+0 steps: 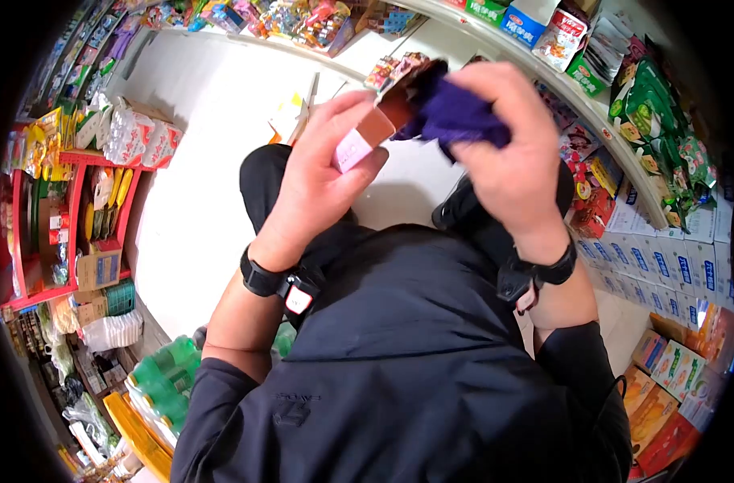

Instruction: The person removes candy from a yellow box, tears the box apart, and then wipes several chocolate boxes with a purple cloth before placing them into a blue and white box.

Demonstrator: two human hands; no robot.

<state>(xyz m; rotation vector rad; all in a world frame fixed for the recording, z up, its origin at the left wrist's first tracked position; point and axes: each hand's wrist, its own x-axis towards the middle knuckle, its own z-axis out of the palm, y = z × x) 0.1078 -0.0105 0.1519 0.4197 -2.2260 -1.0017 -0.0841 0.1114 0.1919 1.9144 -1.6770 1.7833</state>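
Observation:
My left hand (315,165) is closed around a small pink and brown carton (365,138), held tilted in front of my knees. In my right hand (508,153) a crumpled dark purple cloth (459,115) is gripped, fingers curled over it. The cloth lies against the carton's far end; whether it presses on the surface or only overlaps it in view, I cannot make out. Just beyond the carton, colourful packets (395,68) show partly behind the cloth.
Shelves of green snack packets (649,101) curve along the right, above stacked white-blue cartons (657,262). At left stands a red rack (77,217) with packaged goods. Green bottles (170,378) sit by my left elbow. Boxed goods (665,378) lie at lower right.

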